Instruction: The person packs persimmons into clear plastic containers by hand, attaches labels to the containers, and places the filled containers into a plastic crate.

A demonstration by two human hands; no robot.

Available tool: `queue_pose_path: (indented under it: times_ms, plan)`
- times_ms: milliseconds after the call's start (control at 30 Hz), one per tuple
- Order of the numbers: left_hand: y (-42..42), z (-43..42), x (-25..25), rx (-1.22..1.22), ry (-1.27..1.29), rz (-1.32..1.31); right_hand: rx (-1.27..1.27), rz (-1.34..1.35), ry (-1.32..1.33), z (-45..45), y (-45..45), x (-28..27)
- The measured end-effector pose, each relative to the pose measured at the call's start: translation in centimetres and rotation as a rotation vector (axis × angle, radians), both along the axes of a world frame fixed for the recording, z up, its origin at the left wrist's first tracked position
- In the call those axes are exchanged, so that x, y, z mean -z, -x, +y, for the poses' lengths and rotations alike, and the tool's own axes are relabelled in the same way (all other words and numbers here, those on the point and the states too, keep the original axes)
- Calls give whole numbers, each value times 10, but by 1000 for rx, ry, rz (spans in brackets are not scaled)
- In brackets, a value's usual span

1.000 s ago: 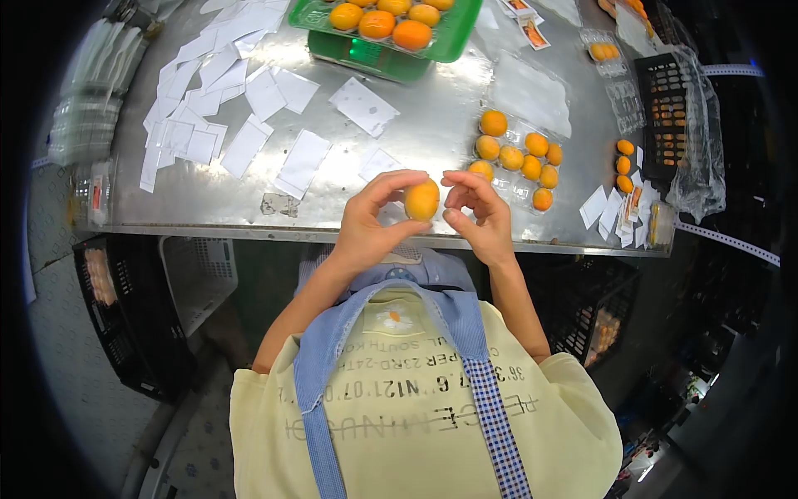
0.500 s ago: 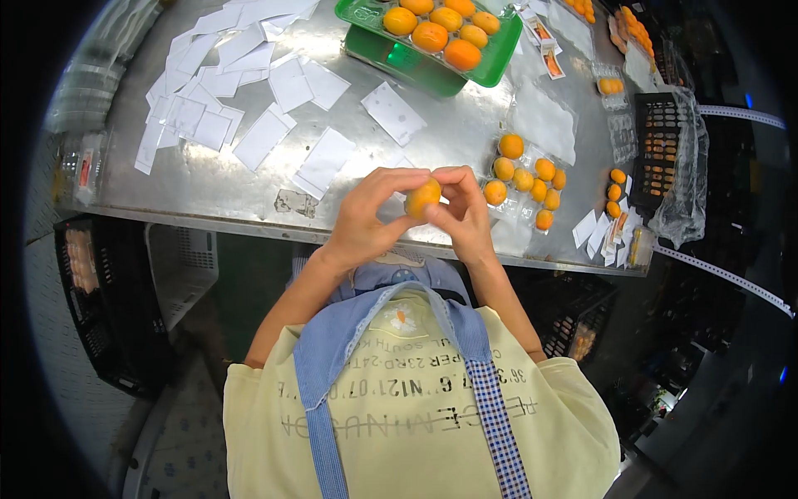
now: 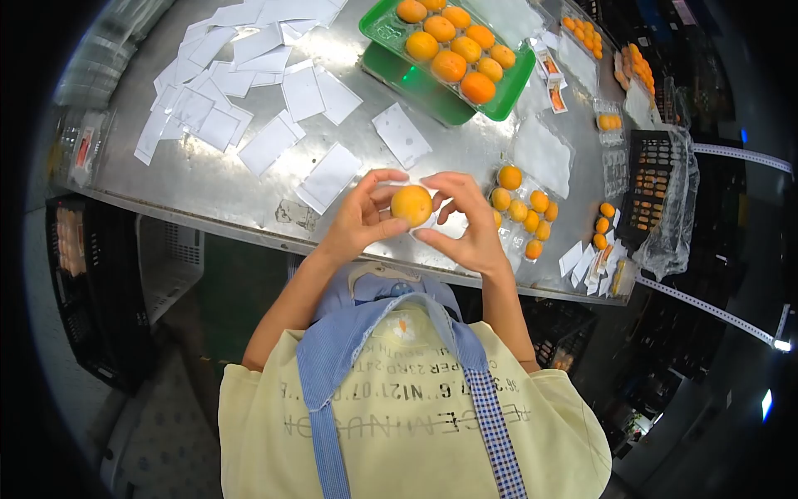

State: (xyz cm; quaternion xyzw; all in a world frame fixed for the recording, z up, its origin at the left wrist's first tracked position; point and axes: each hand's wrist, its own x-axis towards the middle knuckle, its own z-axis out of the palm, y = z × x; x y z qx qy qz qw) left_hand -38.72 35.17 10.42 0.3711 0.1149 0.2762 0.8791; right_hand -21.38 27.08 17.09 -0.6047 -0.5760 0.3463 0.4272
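Observation:
Over the front edge of the metal table, my left hand (image 3: 366, 215) is closed on a round orange-yellow fruit (image 3: 411, 206), with the thumb below it and the fingers behind. My right hand (image 3: 467, 223) is beside the fruit, thumb and fingers curved but apart, holding nothing. To the right of my hands, a clear plastic tray (image 3: 517, 237) of similar fruit lies on the table. A green scale (image 3: 420, 91) stands farther back, bearing another clear tray filled with fruit. The fruit's exact kind is unclear.
White cards (image 3: 273, 143) are strewn across the table's left half (image 3: 158, 187). At right are a few loose fruits (image 3: 602, 225), more cards (image 3: 593, 264) and a black crate (image 3: 651, 183) draped with plastic. Dark crates (image 3: 96, 291) stand below the table at left.
My right fingers have come off the fruit and spread apart, leaving it in my left hand. The fruit has shifted slightly left. The view has tilted a little.

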Motion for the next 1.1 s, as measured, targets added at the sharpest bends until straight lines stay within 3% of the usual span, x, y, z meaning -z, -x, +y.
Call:
queue_pose_path:
  times_ms: [167,267,467,700,933,1100]
  plan:
    - [5,8,1,19,-31,100,-83,-273,-1,23,0,-5]
    - [3,11,-3,-190,-78,162,-71,-357,-80,53,-9,-9]
    - [21,26,15,-167,-62,386,210,-693,-189,175,-35,-12]
    - [37,26,33,-176,-39,455,204,-1050,-103,248,-42,23]
    - [38,30,43,-231,-26,463,203,-1190,-67,252,-41,32]
    - [37,27,45,-214,-39,484,247,-941,-163,232,-45,13]
